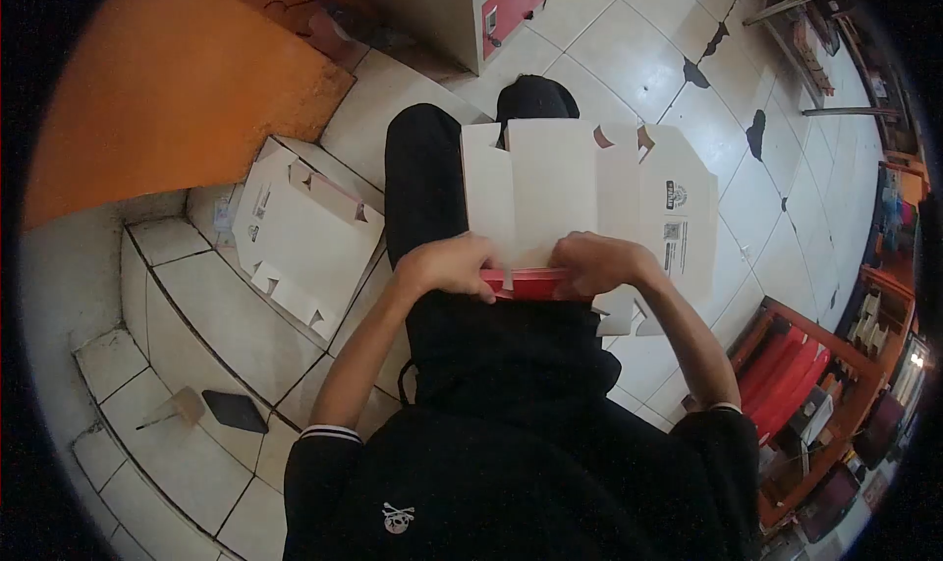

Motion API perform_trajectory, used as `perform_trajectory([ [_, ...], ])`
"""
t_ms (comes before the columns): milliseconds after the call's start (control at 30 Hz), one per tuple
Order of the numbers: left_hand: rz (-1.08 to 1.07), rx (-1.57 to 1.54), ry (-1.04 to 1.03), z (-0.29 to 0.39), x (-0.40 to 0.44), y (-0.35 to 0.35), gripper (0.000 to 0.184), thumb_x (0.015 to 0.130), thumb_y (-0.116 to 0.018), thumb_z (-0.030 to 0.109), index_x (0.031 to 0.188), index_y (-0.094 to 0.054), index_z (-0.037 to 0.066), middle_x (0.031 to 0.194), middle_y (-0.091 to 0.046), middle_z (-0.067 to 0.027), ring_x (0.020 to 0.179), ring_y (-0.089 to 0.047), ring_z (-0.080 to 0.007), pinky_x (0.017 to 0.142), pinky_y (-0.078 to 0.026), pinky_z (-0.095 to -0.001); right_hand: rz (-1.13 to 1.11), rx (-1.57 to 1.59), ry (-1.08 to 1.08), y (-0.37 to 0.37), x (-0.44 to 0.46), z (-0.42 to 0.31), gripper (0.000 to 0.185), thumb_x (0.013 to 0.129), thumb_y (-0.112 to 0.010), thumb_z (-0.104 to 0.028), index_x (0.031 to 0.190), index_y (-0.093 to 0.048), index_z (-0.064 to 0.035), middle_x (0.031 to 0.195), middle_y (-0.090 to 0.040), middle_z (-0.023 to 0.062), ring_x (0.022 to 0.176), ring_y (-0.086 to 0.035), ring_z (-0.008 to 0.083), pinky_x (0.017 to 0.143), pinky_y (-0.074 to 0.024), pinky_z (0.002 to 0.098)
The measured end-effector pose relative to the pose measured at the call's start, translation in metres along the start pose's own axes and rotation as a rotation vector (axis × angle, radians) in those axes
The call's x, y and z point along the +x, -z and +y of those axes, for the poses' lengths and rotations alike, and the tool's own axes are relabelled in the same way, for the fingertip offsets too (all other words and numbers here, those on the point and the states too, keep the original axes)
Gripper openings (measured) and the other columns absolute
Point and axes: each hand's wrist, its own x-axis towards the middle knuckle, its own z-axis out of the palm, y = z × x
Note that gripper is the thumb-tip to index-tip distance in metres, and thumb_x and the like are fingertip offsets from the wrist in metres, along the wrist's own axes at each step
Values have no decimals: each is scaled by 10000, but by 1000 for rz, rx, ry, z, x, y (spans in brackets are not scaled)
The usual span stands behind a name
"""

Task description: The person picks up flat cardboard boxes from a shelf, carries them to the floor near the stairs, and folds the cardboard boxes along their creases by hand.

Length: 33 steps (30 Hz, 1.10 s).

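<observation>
A flat cardboard box blank (555,183) lies across my lap, its pale inner side facing up. Its near edge is folded up, so a red strip of the outer side shows toward my body. My left hand (454,264) grips the left end of this folded edge, fingers curled round it. At the right end, my right hand (597,259) pinches the same edge with its fingers bent over the board. Small print and a square code show on the blank's right panel. Some fingertips are hidden behind the fold.
Left of my legs, more flat box blanks (309,237) lie on the tiles. A dark flat object (235,411) rests on the tiled ledge. An orange wall (177,89) stands at upper left, a red-fronted cabinet (511,16) ahead. Wooden shelving (835,364) with red items is at right.
</observation>
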Motion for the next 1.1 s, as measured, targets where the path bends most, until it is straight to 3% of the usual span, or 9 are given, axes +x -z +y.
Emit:
perform_trajectory([
  [67, 4, -32, -37, -1, -9, -13, 353, 682, -759, 134, 1001, -659, 22, 891, -662, -173, 823, -642, -274, 713, -500, -361, -46, -91, -31, -1, 9, -5, 166, 730, -668, -147, 790, -660, 8, 747, -646, 206, 750, -637, 362, 724, -500, 431],
  [200, 274, 66, -68, 40, -35, -39, 484, 723, -722, 121, 1145, -517, 4, 1137, -550, -177, 1076, -535, -344, 891, -462, -400, 175, -204, -63, -25, 0, -26, 152, 741, -619, -116, 839, -659, -7, 745, -641, 184, 774, -629, 373, 759, -489, 448],
  [267, 538, -17, -145, 53, -35, -53, 426, 758, -687, 122, 1135, -522, 10, 1075, -570, -183, 1024, -552, -352, 884, -464, -405, 229, -141, -48, -29, -8, -37, 133, 751, -591, -104, 820, -662, -15, 740, -635, 186, 801, -624, 373, 747, -496, 432],
  [367, 532, 101, -160, 42, -22, -58, 273, 799, -645, 123, 1036, -575, 9, 983, -610, -174, 929, -581, -353, 824, -477, -427, 275, -19, -127, -48, -18, -28, 203, 761, -654, -120, 936, -647, -17, 798, -632, 188, 805, -634, 368, 774, -507, 430],
  [433, 512, 135, -188, 42, -19, -53, 220, 805, -641, 131, 982, -603, 5, 937, -626, -170, 900, -592, -350, 802, -480, -433, 628, 428, -69, -67, -44, -28, 488, 775, -693, -169, 1204, -507, -31, 1019, -596, 203, 904, -620, 347, 762, -517, 436],
  [533, 452, 124, -175, 47, -18, -38, 204, 827, -639, 195, 868, -633, -5, 831, -627, -169, 846, -602, -346, 753, -475, -430, 880, -29, -130, -96, -80, -34, 643, 746, -748, -242, 1269, -432, -44, 1182, -506, 194, 1092, -526, 351, 855, -495, 436],
  [567, 398, 93, -145, 50, -18, -29, 233, 837, -637, 222, 859, -635, -10, 815, -624, -178, 823, -602, -346, 739, -471, -422, 797, -31, -131, -108, -87, -27, 727, 732, -757, -232, 1316, -378, -26, 1244, -462, 190, 1189, -435, 364, 934, -455, 448],
  [833, 331, 63, -117, 56, -17, 4, 309, 821, -676, 279, 830, -649, -29, 688, -612, -197, 605, -573, -297, 599, -452, -391, 823, -276, -74, -132, -78, -13, 599, 801, -657, -141, 1318, -402, 19, 1278, -454, 201, 1189, -456, 350, 996, -424, 442],
  [1100, 321, 96, -61, 74, -28, 21, 277, 822, -677, 256, 829, -667, -21, 705, -635, -176, 592, -567, -258, 591, -452, -378, 962, -375, -116, -128, -67, -11, 427, 808, -580, -38, 1220, -484, 26, 1190, -495, 202, 1127, -510, 327, 957, -463, 404],
])
